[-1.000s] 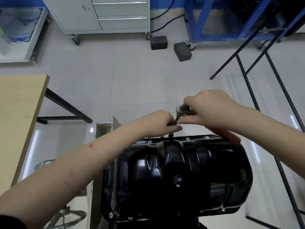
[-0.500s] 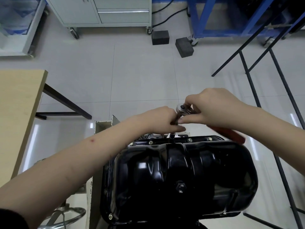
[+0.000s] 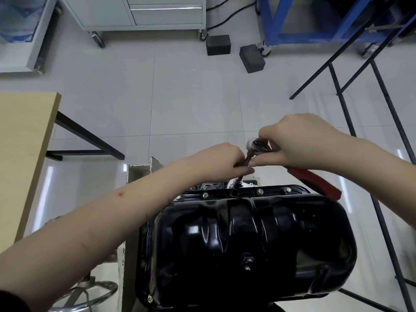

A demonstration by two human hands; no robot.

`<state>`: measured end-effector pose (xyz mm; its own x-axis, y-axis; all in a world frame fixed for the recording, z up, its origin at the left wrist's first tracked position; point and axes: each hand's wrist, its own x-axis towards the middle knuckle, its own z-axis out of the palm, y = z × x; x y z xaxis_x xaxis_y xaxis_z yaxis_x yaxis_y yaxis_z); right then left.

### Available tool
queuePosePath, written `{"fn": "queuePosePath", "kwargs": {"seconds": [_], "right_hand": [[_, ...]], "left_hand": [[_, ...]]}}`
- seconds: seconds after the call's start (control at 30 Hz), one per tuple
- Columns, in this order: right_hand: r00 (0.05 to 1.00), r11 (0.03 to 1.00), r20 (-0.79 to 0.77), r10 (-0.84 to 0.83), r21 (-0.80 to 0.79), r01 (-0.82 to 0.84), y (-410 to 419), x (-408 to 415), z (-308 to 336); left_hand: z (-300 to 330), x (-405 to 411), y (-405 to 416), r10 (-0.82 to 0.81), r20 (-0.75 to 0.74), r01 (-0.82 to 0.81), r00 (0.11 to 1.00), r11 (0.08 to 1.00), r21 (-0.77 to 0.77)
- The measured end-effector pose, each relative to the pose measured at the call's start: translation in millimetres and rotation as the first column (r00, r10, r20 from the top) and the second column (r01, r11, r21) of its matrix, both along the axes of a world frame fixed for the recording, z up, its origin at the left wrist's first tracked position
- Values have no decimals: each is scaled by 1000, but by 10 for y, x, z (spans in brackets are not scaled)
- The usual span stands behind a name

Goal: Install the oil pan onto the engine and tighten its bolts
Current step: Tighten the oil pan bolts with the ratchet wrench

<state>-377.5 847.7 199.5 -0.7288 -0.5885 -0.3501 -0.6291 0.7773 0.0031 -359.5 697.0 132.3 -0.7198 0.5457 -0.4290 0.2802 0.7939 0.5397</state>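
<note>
A: Where's the oil pan?

B: Black oil pan (image 3: 247, 239) sits bottom-up on the engine, right below me, filling the lower middle of the view. Flange bolts (image 3: 260, 191) visible along its far edge, more at the near left corner.

A: Hands?

B: Close together above the far edge of the pan, nearly touching. My right hand (image 3: 299, 140) is wrapped round the head end of the ratchet wrench (image 3: 256, 145); its red handle (image 3: 315, 180) pokes out under my wrist toward the right. My left hand (image 3: 225, 159) has fingers curled round the extension bar (image 3: 239, 176) just under the ratchet head.

A: Socket seated?

B: The bar runs down, tilted a bit, to the far flange between two bolts (the tip is dark, can't tell if it's fully on a bolt head).

A: Surroundings?

B: Wooden table (image 3: 20, 154) at left. Grey cabinet on casters (image 3: 144, 12) at the top. Two dark blocks (image 3: 252, 58) on the floor, blue frame (image 3: 292, 19) top right, black metal stand (image 3: 360, 109) at right. Metal stool base (image 3: 90, 291) bottom left.
</note>
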Motion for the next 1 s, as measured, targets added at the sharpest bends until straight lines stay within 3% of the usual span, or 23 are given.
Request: {"fn": "queuePosePath", "kwargs": {"seconds": [0.1, 0.23, 0.37, 0.47, 0.57, 0.7, 0.93, 1.0], "right_hand": [[999, 995, 43, -21, -101, 26, 45, 55, -30], [968, 970, 243, 69, -243, -9, 98, 98, 17], [988, 992, 126, 89, -104, -76, 120, 93, 43], [994, 996, 59, 93, -2, -93, 85, 156, 24], [997, 997, 66, 52, -68, -47, 82, 197, 7], [966, 970, 226, 121, -232, -67, 110, 225, 18], [996, 998, 68, 50, 39, -53, 57, 255, 26], [999, 999, 28, 39, 32, -40, 50, 285, 24]], "left_hand": [[9, 48, 8, -28, -51, 29, 998, 999, 17], [25, 104, 22, -153, -45, 155, 987, 987, 43], [54, 89, 22, -224, -30, 224, 974, 974, 12], [64, 61, 15, -173, -21, 172, 985, 985, -30], [53, 76, 36, -147, -27, 146, 989, 989, -34], [68, 139, 40, -205, 16, 205, 979, 978, 25], [74, 121, -6, -135, 0, 135, 991, 991, -13], [60, 137, -5, -121, -42, 120, 992, 992, -28]]}}
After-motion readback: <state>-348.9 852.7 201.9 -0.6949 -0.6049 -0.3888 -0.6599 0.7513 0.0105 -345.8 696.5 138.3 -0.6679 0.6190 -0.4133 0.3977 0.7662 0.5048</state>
